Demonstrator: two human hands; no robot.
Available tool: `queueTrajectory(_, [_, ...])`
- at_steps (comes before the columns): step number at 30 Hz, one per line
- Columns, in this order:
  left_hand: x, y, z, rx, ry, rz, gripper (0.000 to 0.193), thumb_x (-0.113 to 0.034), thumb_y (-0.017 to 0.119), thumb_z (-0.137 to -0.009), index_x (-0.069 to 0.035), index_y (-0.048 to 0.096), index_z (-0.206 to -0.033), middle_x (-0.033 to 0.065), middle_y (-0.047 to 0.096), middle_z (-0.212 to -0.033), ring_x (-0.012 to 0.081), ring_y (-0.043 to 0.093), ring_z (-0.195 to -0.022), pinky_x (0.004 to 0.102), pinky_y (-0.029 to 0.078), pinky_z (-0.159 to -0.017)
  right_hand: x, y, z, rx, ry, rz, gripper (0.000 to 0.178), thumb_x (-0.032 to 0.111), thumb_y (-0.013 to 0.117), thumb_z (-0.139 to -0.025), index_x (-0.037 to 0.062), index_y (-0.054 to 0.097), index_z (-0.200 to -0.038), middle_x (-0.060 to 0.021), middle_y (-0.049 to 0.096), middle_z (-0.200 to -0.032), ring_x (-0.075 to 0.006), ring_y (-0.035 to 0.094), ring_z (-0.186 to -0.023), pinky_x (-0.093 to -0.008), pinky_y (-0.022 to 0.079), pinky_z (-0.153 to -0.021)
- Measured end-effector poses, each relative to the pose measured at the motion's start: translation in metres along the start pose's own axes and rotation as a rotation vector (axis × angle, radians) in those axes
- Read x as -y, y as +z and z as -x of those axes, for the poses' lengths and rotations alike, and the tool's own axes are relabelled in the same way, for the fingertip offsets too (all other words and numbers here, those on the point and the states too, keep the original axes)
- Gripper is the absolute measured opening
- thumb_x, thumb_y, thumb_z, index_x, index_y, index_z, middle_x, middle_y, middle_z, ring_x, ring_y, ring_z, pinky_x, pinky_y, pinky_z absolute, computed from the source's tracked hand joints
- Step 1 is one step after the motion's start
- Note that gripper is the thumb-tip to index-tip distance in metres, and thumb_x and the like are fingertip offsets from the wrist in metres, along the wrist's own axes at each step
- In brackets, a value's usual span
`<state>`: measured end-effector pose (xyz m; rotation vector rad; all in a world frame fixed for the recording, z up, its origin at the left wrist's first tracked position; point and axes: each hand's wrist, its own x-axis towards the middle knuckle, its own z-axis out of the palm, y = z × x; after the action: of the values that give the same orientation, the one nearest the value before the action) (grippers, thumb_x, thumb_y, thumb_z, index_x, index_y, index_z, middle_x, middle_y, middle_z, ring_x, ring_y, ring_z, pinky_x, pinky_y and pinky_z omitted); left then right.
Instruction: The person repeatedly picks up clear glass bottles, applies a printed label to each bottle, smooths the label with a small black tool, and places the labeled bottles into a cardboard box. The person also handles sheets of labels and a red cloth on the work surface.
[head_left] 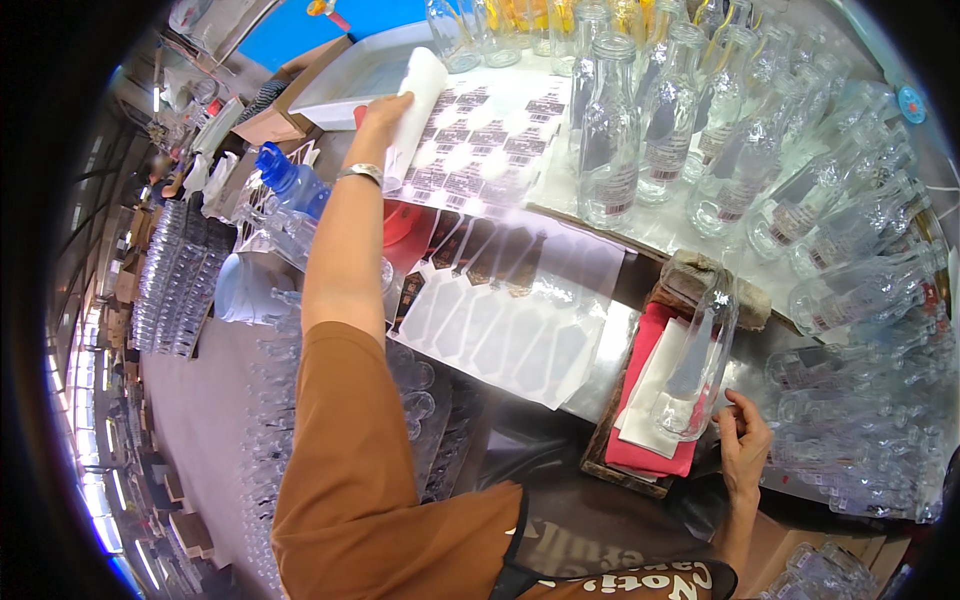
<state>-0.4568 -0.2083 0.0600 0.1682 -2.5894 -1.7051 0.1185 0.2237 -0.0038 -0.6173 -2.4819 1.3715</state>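
With my left arm stretched out, my left hand [388,115] is closed on the rolled-up left edge of a white label sheet [490,135] printed with rows of dark text and barcodes. My right hand [745,440] is beside the base of a clear glass bottle [690,370], fingers apart and bent; whether a fingertip touches the glass I cannot tell. That bottle lies on folded white cloth [650,410] over a red cloth [628,452] in a shallow tray [600,462]. Its neck rests against a worn grey-brown padded block [715,285].
Many clear bottles with labels stand on the bench at the right, such as one tall bottle [607,150]. A partly used sheet [500,335] with dark tie-shaped labels lies below the label sheet. A blue-capped bottle [290,180] and a cardboard box [285,105] are at left.
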Motion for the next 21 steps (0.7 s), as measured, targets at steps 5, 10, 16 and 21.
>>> queueTrajectory(5, [-0.014,-0.052,0.002,-0.253,0.217,-0.107,0.044,-0.032,0.067,-0.089,0.001,0.069,-0.117,0.0188,0.073,-0.104,0.0279,0.070,-0.092,0.0390,0.054,-0.082,0.003,0.000,-0.001,0.011,-0.015,0.020,0.028,0.008,0.065,-0.090,-0.0035,0.067,-0.116,-0.0052,0.064,-0.077,-0.0084,0.054,-0.061,-0.0245,0.045,-0.057])
queueTrajectory(10, [-0.067,-0.069,0.043,-0.646,0.594,-0.442,0.038,-0.039,0.058,-0.089,-0.008,0.075,-0.106,0.0203,0.073,-0.095,0.0372,0.070,-0.091,0.0434,0.052,-0.082,0.011,-0.008,0.004,-0.054,-0.071,-0.053,0.028,0.010,0.065,-0.094,-0.0019,0.066,-0.119,-0.0040,0.067,-0.079,-0.0088,0.058,-0.064,-0.0235,0.046,-0.060])
queueTrajectory(16, [-0.137,-0.050,0.176,-0.526,0.814,-0.037,0.027,-0.023,0.069,-0.093,0.000,0.072,-0.108,0.0082,0.074,-0.089,0.0138,0.066,-0.077,0.0285,0.051,-0.070,0.069,-0.014,-0.008,0.008,-0.155,-0.248,0.025,0.007,0.062,-0.095,-0.0026,0.066,-0.118,-0.0065,0.069,-0.084,-0.0067,0.060,-0.070,-0.0208,0.045,-0.061])
queueTrajectory(21, [-0.167,0.008,0.324,-0.039,0.659,0.200,0.016,-0.013,0.073,-0.093,0.001,0.066,-0.095,0.0010,0.068,-0.084,0.0051,0.060,-0.077,0.0210,0.049,-0.070,0.158,0.011,-0.052,0.300,-0.439,-0.340,0.042,0.003,0.057,-0.094,-0.0039,0.054,-0.135,-0.0122,0.068,-0.116,-0.0034,0.051,-0.065,-0.0198,0.042,-0.057])
